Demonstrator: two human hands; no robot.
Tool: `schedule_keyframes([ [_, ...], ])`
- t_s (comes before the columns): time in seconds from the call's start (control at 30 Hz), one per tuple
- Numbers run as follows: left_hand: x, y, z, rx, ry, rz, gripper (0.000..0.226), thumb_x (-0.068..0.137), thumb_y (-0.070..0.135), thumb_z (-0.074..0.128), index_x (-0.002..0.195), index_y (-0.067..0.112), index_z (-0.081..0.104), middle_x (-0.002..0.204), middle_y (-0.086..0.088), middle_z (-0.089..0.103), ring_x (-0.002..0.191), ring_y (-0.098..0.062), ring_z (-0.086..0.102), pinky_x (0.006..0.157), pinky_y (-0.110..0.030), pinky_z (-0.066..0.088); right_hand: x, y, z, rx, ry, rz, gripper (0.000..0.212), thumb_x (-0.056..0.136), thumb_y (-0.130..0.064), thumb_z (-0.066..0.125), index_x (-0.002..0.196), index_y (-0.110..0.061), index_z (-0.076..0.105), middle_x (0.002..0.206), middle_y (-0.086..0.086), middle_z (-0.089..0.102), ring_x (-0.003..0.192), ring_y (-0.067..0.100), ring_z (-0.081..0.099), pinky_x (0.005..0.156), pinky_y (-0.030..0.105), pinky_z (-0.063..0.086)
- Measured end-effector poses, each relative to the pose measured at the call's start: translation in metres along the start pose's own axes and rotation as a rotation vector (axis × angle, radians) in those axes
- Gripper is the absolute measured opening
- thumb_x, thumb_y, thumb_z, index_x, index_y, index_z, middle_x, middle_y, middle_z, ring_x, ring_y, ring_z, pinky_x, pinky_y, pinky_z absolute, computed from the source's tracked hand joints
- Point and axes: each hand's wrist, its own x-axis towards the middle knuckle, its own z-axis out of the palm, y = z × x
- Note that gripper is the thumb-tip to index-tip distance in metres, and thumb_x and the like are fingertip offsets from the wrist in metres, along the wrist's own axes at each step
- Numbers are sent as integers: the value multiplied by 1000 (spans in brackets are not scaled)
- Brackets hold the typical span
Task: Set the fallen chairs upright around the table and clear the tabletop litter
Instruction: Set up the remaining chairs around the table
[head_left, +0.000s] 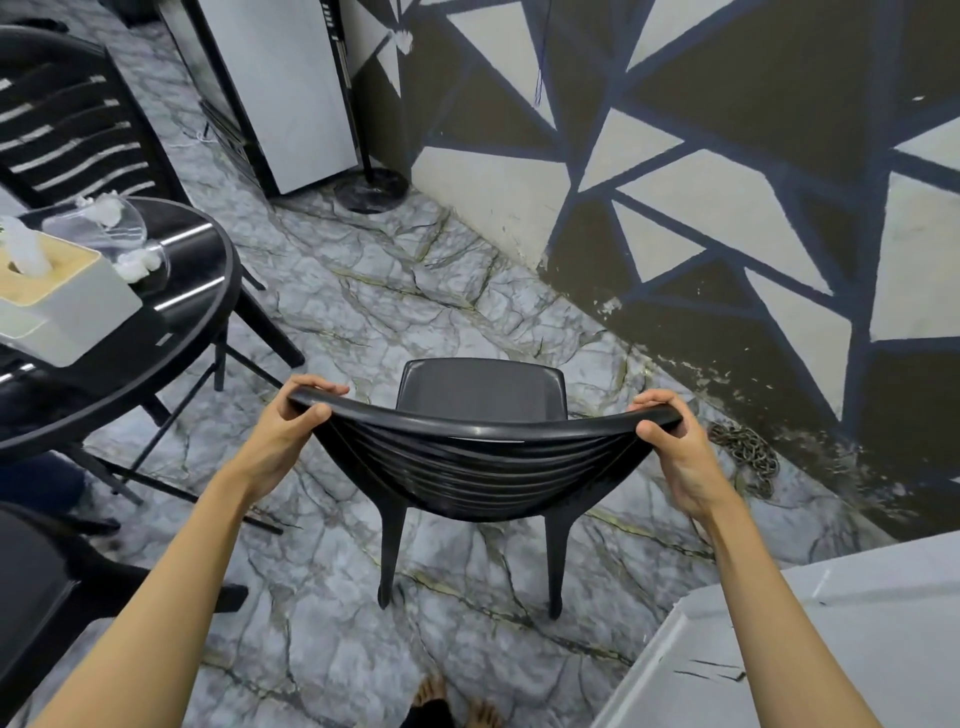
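Note:
A black plastic chair (480, 457) stands upright on the marble floor, seat facing away from me. My left hand (291, 421) grips the left end of its curved top rail and my right hand (672, 441) grips the right end. The round black table (197, 291) is at the left. On it lie crumpled white tissue litter (136, 264), a tipped clear plastic cup (104, 228) and a white tissue box (62, 296).
Another black slatted chair (72, 124) stands behind the table, and a dark chair seat (31, 577) is at lower left. A painted wall (727, 182) runs along the right, with a chain (748, 452) on the floor. A grey cabinet (285, 93) and fan base (371, 189) stand at the back; a white surface (831, 649) is at lower right.

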Motion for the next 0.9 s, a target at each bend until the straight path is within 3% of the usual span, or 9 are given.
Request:
schedule_keyframes([
  [0.07, 4, 1, 1, -9, 22, 13, 77, 38, 61, 85, 95, 19, 56, 97, 7, 72, 95, -5, 66, 84, -16, 51, 6, -1, 1, -17, 26, -17, 60, 44, -48, 89, 94, -27, 62, 80, -11, 65, 79, 7, 62, 76, 19, 51],
  [0.13, 11, 2, 2, -16, 38, 21, 78, 37, 62, 85, 96, 19, 56, 96, 7, 72, 95, -5, 66, 83, -14, 52, 12, 0, 3, -20, 48, -34, 50, 59, -29, 82, 103, -25, 59, 83, -8, 66, 81, 8, 62, 82, 25, 48],
  [0.17, 16, 3, 3, -15, 43, 28, 77, 38, 62, 84, 96, 20, 57, 96, 7, 71, 95, -5, 66, 83, -14, 52, 15, 0, 4, -9, 62, -43, 46, 63, -26, 78, 104, -25, 58, 84, -8, 66, 82, 7, 63, 83, 26, 47],
  [0.27, 33, 9, 2, -17, 47, 41, 72, 38, 63, 84, 91, 22, 57, 91, 5, 67, 85, -6, 65, 76, -13, 52, 27, -5, 7, 2, 83, -37, 50, 55, -41, 86, 91, -20, 58, 82, -7, 64, 77, 5, 62, 74, 17, 50],
  [0.4, 60, 25, -2, -83, 27, 31, 62, 37, 58, 87, 81, 25, 59, 77, 1, 55, 63, -5, 59, 58, -13, 49, 57, -22, 13, 38, 54, -48, 32, 65, -10, 77, 84, -15, 53, 69, -11, 58, 64, 2, 56, 60, 13, 46],
  [0.5, 82, 41, -10, -134, 47, 38, 63, 35, 54, 89, 81, 24, 58, 76, 3, 58, 60, -5, 61, 53, -15, 50, 85, -39, 27, 85, 47, -62, 22, 70, -17, 68, 83, -14, 52, 77, -5, 52, 63, 1, 55, 58, 12, 45],
  [0.63, 95, 54, -29, -216, 101, 48, 58, 36, 52, 89, 77, 24, 60, 82, -1, 56, 64, -5, 62, 56, -15, 52, 125, -67, 56, 57, 2, -65, 54, 44, -48, 88, 79, -19, 58, 72, -11, 58, 64, 3, 56, 58, 14, 46],
  [0.73, 92, 65, -43, -281, 157, 59, 50, 41, 46, 89, 76, 24, 61, 82, 0, 62, 67, -5, 64, 60, -13, 52, 158, -85, 81, 55, -65, -59, 59, 38, -50, 90, 77, -18, 61, 69, -9, 60, 62, 5, 58, 56, 16, 48],
  [0.9, 72, 87, -77, -384, 303, 123, 17, 60, 31, 73, 73, 24, 63, 68, 8, 66, 61, -4, 64, 57, -13, 52, 211, -107, 142, 34, -222, -42, 56, 39, -52, 90, 75, -18, 62, 69, -8, 60, 64, 7, 59, 58, 18, 49],
])
